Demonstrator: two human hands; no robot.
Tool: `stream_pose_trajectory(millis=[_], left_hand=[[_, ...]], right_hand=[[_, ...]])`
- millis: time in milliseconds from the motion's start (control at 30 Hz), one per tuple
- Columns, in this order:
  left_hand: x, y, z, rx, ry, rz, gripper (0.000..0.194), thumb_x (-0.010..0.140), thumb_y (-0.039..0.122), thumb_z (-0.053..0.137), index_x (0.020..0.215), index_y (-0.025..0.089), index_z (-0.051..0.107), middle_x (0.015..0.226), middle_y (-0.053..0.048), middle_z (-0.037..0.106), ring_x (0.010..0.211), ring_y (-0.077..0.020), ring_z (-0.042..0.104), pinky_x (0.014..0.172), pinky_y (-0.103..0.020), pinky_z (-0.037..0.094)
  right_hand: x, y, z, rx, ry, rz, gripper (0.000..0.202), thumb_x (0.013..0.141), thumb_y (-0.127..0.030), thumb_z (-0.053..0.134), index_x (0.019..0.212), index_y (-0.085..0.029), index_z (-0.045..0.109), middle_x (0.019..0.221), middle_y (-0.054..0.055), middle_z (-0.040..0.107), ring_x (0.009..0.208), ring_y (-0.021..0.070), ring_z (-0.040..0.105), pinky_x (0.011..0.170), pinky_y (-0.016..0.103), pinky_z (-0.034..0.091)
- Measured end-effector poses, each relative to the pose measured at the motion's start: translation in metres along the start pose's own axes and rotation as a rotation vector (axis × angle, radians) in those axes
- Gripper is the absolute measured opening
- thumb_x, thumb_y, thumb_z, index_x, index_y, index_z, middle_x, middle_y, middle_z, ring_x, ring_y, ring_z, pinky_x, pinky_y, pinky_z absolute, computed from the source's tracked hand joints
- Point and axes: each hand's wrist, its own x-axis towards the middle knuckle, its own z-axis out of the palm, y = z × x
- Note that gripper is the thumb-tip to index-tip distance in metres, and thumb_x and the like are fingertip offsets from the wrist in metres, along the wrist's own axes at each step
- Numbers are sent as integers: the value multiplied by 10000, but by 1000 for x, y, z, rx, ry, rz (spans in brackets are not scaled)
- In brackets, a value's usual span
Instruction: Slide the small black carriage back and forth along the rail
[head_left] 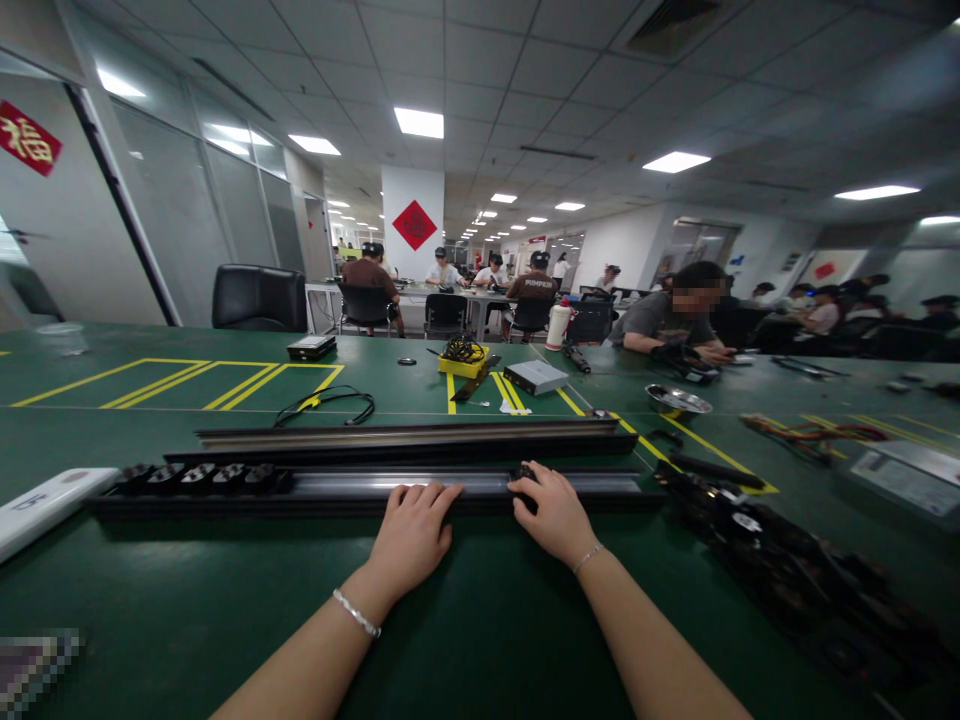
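Note:
A long black channel (322,485) with a shiny inner floor lies crosswise in front of me. Several black socket-like modules (199,476) sit in a row at its left end. My left hand (416,530) rests on the channel's near edge, fingers stretched over it and nothing visible in them. My right hand (551,510) has its fingers closed round a small black module (523,473) at the channel, mostly hidden by the fingers. Just behind lies a second long black strip (412,436), parallel to the first.
A heap of black parts (795,560) lies to the right, beside a metal box (907,470). A white power-bank-like case (52,505) is at left. Farther back are a yellow tray with cables (463,358), a silver box (535,377) and a metal bowl (677,400). A person (675,320) sits across.

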Motion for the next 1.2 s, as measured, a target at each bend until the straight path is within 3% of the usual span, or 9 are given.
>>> stream_pose_trajectory(millis=[467,1200], left_hand=[[1,1,-1,23,-14,-4,510,767,247,482,1262,325,381,1179,-13,540,1042,-200,470,927,-385,261],[1,-1,1,20,-21,1,513,772,251,476,1269,328,377,1190,-21,530,1058,-203,461,935,-388,259]], right_hand=[[-1,0,2,1,47,-21,264,757,-270,490,962,-255,656,1230,84,526,1177,220,433,982,424,310],[-1,0,-1,5,-16,4,280,754,-283,497,989,-269,646,1262,77,503,1202,213,408,1003,436,273]])
